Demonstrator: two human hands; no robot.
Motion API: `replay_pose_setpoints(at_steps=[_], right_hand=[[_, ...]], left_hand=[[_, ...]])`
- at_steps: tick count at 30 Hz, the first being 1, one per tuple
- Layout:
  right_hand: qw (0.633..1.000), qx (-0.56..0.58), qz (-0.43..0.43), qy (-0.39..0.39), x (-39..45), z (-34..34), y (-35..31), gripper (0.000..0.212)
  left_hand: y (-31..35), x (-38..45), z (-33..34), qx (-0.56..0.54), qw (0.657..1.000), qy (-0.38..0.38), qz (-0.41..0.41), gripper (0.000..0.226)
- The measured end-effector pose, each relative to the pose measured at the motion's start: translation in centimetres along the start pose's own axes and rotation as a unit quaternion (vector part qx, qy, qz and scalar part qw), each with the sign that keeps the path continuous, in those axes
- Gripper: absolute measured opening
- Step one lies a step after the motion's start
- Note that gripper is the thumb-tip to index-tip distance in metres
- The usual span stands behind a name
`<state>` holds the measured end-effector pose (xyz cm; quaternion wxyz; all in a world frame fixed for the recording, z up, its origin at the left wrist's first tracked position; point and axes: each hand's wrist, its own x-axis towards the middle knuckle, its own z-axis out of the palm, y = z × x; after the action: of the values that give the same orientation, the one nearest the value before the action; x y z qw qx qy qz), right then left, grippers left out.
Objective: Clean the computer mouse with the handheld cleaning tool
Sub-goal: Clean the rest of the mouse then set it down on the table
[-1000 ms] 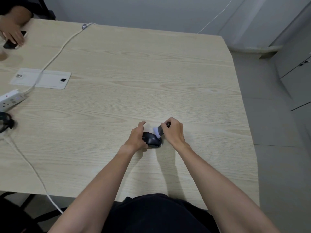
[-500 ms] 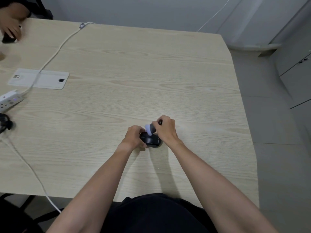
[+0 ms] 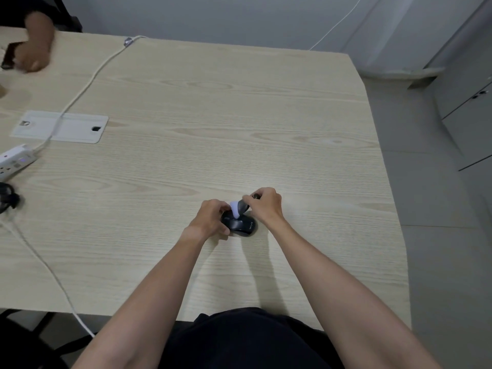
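Computer mouse [image 3: 239, 224]: black, lying on the pale wood-grain table [image 3: 213, 129] near its front edge, directly ahead of the person's torso, with pale lettering visible on its right rear flank.

Head view. The left hand [image 3: 211, 218] is curled around the mouse's left side, fingers folded over the front and thumb against the near flank, steadying it on the tabletop. The right hand [image 3: 266, 205] is closed around the handheld cleaning tool [image 3: 241, 207], pinching its dark body between thumb and fingers; the tool's pale, rounded tip points down and left and touches the top front of the mouse, just beside the left fingers. Both forearms reach in from the bottom of the frame and meet over the mouse.

Left part of the table: a white power strip [image 3: 16, 161] at the edge, its white cable [image 3: 87, 81] running diagonally to the far edge across a grey flush panel [image 3: 77, 127] set in the surface. A dark cable bundle [image 3: 8, 199] lies below the strip. At the far left corner, another person's hand [image 3: 37, 50] rests beside a dark phone [image 3: 9, 55]; it is blurred. Grey floor and cabinet [image 3: 468, 102] lie to the right.
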<state>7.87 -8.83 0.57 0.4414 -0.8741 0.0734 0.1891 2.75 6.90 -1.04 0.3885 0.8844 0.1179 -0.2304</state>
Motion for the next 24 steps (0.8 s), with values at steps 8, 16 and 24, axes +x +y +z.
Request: replay_pose_setpoints(at_steps=[8, 16, 24], right_hand=[[0.996, -0.078, -0.014, 0.036, 0.8, -1.2, 0.7, 0.020], [0.997, -0.067, 0.041, -0.004, 0.2, -0.9, 2.1, 0.018], [0.998, -0.002, -0.068, 0.018, -0.9, 0.4, 1.1, 0.014]], left_hand=[[-0.6, 0.5, 0.0, 0.018, 1.000, -0.004, 0.024, 0.073], [-1.1, 1.1, 0.0, 0.042, 0.998, -0.028, 0.049, 0.070], [-0.7, -0.1, 2.7, -0.085, 0.993, 0.013, -0.079, 0.104]])
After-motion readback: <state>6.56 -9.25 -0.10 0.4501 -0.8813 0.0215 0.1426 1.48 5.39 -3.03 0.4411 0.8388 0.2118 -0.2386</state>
